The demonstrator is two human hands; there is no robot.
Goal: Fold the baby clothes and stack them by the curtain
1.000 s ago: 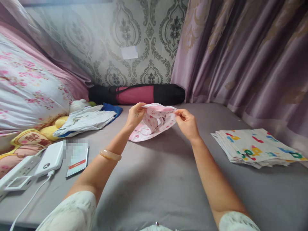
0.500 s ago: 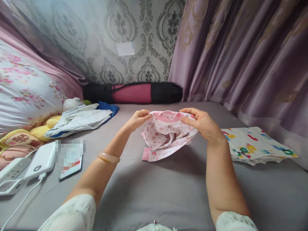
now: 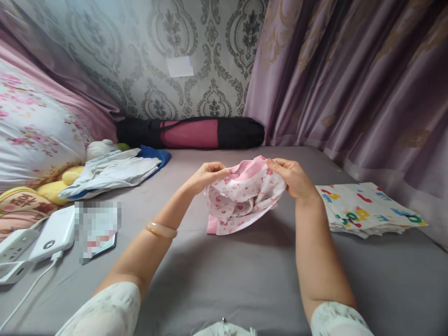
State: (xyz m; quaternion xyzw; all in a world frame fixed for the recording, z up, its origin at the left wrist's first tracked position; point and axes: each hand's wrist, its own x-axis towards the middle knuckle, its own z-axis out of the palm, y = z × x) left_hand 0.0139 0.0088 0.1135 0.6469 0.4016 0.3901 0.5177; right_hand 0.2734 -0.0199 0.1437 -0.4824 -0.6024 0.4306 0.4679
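Observation:
A small white shirt [image 3: 252, 200] with pink prints, a pink neckband and a pink cuff hangs between my two hands, just over the grey bed sheet. My left hand [image 3: 210, 176] pinches the left end of the neckband between thumb and fingers. On the other side, my right hand [image 3: 292, 177] grips the neckband's right end. The band gapes a little between them. Below it the cloth bunches in folds, and the cuff hangs at the lower left. A pale bangle [image 3: 161, 229] circles my left forearm.
To the right lies a folded white cloth [image 3: 371, 205] with colourful prints. At left are a phone [image 3: 100, 238], a white power bank [image 3: 56, 233], a power strip [image 3: 16, 245] and white-and-blue clothing [image 3: 112, 170]. A black-and-pink roll bag [image 3: 191, 133] lies along the wall.
My hands have come slightly closer together along the neckband. My left hand has shifted right, and the band now tilts up and gapes differently.

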